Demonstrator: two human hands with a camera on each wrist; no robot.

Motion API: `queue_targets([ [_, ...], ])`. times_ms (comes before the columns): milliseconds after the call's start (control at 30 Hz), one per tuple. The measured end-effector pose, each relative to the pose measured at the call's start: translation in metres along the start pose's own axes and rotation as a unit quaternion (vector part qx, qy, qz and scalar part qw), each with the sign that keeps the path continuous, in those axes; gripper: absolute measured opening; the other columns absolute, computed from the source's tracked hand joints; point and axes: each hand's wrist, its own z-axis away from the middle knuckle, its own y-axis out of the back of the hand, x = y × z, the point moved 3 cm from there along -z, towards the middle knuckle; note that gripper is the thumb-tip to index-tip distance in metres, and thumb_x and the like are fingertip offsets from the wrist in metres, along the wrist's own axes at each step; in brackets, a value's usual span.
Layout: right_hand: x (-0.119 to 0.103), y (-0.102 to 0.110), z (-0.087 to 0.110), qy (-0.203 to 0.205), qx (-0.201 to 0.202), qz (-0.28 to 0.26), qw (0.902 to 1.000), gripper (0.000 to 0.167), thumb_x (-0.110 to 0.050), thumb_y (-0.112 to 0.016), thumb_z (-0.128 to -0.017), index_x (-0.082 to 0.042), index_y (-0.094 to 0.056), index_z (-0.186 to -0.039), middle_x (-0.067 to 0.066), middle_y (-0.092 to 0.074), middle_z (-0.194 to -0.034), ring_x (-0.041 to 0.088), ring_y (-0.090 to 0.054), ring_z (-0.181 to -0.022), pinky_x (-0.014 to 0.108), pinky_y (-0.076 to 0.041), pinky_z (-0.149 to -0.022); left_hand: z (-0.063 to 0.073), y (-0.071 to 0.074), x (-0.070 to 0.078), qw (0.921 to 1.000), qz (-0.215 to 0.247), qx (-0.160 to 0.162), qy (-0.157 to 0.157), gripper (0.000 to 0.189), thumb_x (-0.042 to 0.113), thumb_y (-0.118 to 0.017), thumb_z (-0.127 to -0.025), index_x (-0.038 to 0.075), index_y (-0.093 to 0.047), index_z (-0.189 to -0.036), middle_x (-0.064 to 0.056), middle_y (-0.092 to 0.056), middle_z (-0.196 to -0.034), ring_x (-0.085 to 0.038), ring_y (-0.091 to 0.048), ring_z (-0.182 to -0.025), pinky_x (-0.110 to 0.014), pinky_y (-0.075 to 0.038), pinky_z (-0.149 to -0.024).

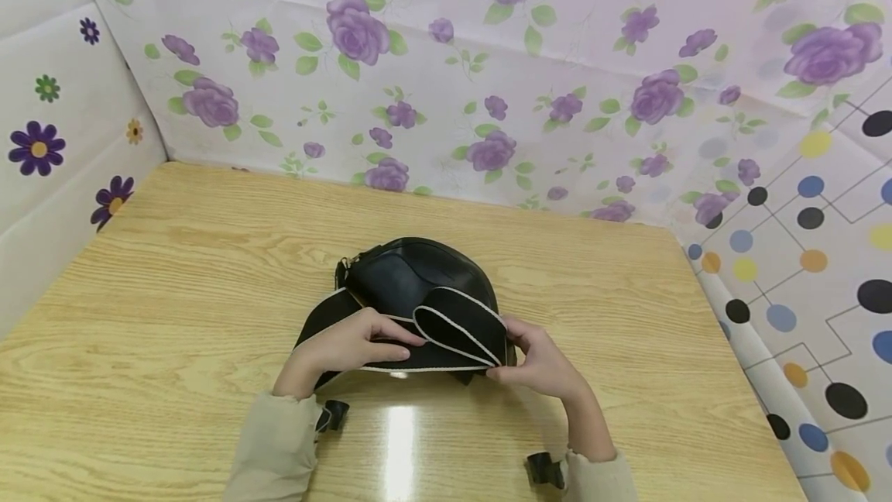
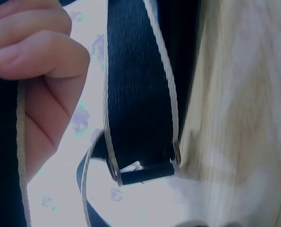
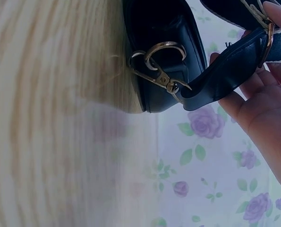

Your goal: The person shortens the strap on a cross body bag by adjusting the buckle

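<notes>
A black bag (image 1: 397, 281) with a rounded top rests on the table, and a wide black strap (image 1: 470, 320) with white edging lies looped in front of it. My left hand (image 1: 341, 347) grips the strap left of the loop, its fingers curled over the edge in the left wrist view. A strap slider (image 2: 147, 174) hangs beside that hand. At the bag's right end my right hand (image 1: 543, 362) pinches the strap near a gold-coloured buckle (image 3: 268, 45). A metal snap hook (image 3: 164, 81) joins a ring (image 3: 171, 46) on the bag's side.
The bag stands on a wood-grain table (image 1: 209, 269). Behind it rises a wall covering with purple flowers (image 1: 432, 99). Patterned sheets also flank the table, with dots (image 1: 780, 316) on the right and flowers (image 1: 38, 147) on the left.
</notes>
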Motion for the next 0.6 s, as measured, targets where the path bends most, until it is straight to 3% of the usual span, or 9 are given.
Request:
queue_targets([
  [200, 0.0018, 0.0008, 0.0006, -0.004, 0.002, -0.001, 1.0000, 0.042, 0.014, -0.067, -0.064, 0.008, -0.056, -0.104, 0.016, -0.058, -0.100, 0.018, -0.054, -0.086, 0.032, -0.044, -0.076, 0.0033, 0.0037, -0.0004, 0.9999, -0.002, 0.004, -0.011, 0.028, 0.017, -0.057, -0.088, 0.001, -0.063, -0.111, -0.009, -0.061, -0.110, -0.012, -0.055, -0.095, -0.025, -0.044, -0.075],
  [600, 0.0018, 0.0006, -0.0004, -0.015, -0.002, -0.008, 0.9999, 0.038, 0.014, -0.067, -0.063, 0.002, -0.058, -0.098, 0.002, -0.058, -0.095, 0.024, -0.052, -0.080, 0.034, -0.044, -0.072, 0.0084, 0.0089, -0.0016, 0.9996, -0.006, 0.010, -0.024, 0.027, 0.014, -0.058, -0.087, -0.002, -0.063, -0.108, -0.010, -0.061, -0.108, -0.015, -0.054, -0.102, -0.026, -0.045, -0.081],
])
